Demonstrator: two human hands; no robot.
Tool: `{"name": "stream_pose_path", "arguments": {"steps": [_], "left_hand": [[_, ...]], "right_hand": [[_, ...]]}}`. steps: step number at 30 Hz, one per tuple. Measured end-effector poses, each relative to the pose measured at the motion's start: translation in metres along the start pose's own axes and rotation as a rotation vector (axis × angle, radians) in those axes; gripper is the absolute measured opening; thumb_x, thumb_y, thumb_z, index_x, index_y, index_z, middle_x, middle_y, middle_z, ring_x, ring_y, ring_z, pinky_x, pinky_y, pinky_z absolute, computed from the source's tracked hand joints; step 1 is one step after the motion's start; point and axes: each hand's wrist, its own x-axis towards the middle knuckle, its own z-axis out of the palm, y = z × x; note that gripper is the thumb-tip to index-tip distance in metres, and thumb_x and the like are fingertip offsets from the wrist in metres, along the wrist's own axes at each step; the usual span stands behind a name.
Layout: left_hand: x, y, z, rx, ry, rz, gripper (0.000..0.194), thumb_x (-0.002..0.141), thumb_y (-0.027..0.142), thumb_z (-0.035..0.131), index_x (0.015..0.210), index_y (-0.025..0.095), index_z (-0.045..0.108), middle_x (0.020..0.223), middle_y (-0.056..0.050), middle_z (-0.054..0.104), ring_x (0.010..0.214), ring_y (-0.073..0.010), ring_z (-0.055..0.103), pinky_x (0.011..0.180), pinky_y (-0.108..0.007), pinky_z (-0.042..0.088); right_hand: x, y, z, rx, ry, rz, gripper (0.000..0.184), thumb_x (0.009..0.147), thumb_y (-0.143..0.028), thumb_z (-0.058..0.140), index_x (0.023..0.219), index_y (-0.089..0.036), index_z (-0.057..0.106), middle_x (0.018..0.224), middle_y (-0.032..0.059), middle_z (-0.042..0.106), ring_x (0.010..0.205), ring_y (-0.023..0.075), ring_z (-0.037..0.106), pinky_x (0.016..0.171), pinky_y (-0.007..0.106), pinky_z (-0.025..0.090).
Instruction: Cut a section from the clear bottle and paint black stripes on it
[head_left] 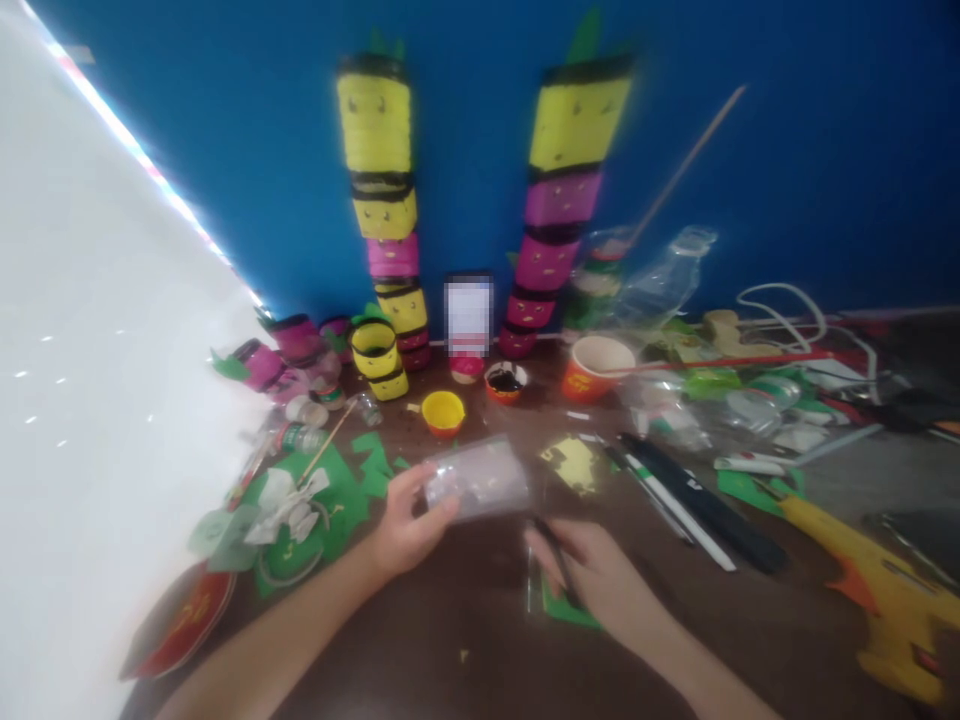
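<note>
My left hand grips a clear plastic piece, which looks like a cut section of bottle, by its left end. The piece lies sideways above the brown table. Closed round a slim black pen-like tool is my right hand, just right of and below the plastic. Blur hides the tool's exact kind, and its tip sits near the plastic's lower right corner, apparently apart from it. Under the right hand lies a green sheet. Pale yellow paint is smeared on the table beyond.
Yellow and magenta painted stacks with drawn faces stand against the blue wall. Before them are a yellow paint cup, a black paint cup and a red paper cup. Green scraps lie left; pens and a yellow glue gun lie right.
</note>
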Motion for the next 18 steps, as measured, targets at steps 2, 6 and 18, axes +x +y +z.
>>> {"name": "stream_pose_path", "arguments": {"steps": [2, 6, 18], "left_hand": [[0.002, 0.0, 0.0, 0.004, 0.005, 0.029, 0.052, 0.077, 0.023, 0.069, 0.124, 0.032, 0.048, 0.109, -0.006, 0.056, 0.09, -0.0188, 0.064, 0.072, -0.032, 0.061], [0.011, 0.003, 0.0, 0.061, 0.027, 0.23, 0.055, 0.075, 0.011, 0.068, 0.12, 0.035, 0.049, 0.121, -0.004, 0.047, 0.101, -0.0182, 0.06, 0.078, -0.031, 0.059], [0.021, 0.006, 0.001, 0.074, 0.055, 0.324, 0.055, 0.073, 0.004, 0.068, 0.118, 0.032, 0.052, 0.13, -0.007, 0.042, 0.112, -0.0201, 0.055, 0.079, -0.03, 0.058]], "right_hand": [[0.0, 0.003, -0.001, -0.032, 0.007, -0.015, 0.051, 0.072, -0.066, 0.049, 0.053, -0.02, 0.039, 0.047, -0.0036, 0.041, 0.047, 0.0089, 0.038, 0.046, 0.023, 0.027], [0.001, 0.006, -0.002, -0.026, 0.021, -0.015, 0.051, 0.072, -0.065, 0.05, 0.052, -0.02, 0.037, 0.047, -0.0044, 0.037, 0.047, 0.0084, 0.035, 0.047, 0.024, 0.026], [0.001, 0.002, -0.003, 0.285, -0.013, 0.019, 0.055, 0.065, -0.072, 0.056, 0.057, -0.019, 0.047, 0.049, -0.0012, 0.051, 0.046, 0.0093, 0.042, 0.047, 0.024, 0.031]]}}
